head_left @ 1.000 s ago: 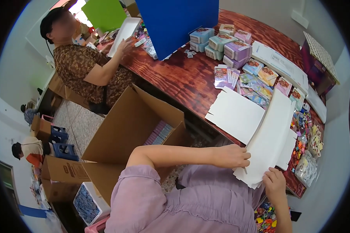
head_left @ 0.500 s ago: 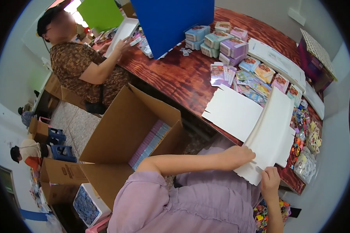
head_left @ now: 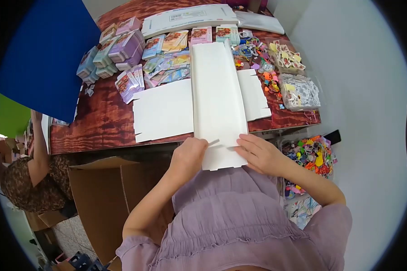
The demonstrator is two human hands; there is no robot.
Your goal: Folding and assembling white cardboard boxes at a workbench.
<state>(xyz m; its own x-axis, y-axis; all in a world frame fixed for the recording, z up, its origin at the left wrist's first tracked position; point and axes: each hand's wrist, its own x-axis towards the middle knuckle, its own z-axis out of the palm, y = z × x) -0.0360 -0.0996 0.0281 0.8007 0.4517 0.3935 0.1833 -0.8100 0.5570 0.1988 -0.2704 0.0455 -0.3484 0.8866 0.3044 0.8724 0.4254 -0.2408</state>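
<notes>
A long white cardboard tray point(head_left: 216, 90) lies lengthwise in front of me, its side walls folded up and its near end flap reaching over the table edge. At the near left corner my left hand point(head_left: 188, 157) is closed, pinching a small folded tab. My right hand point(head_left: 263, 156) grips the near right corner, fingers over the side wall and thumb side toward the flap. Under the tray a flat white cardboard blank point(head_left: 163, 110) shows on both sides, with notched edges.
Stacked card packs point(head_left: 126, 47) and loose colourful cards point(head_left: 167, 67) lie on the reddish wooden table point(head_left: 99, 128). Tubs of small stickers point(head_left: 300, 92) and trinkets stand right. A blue panel point(head_left: 40, 58) rises left, beside a co-worker point(head_left: 36, 183). An open carton point(head_left: 99, 198) stands below.
My view has swung to the right, so the tray now appears upright and central. Both hands remain at its near end, now at opposite corners.
</notes>
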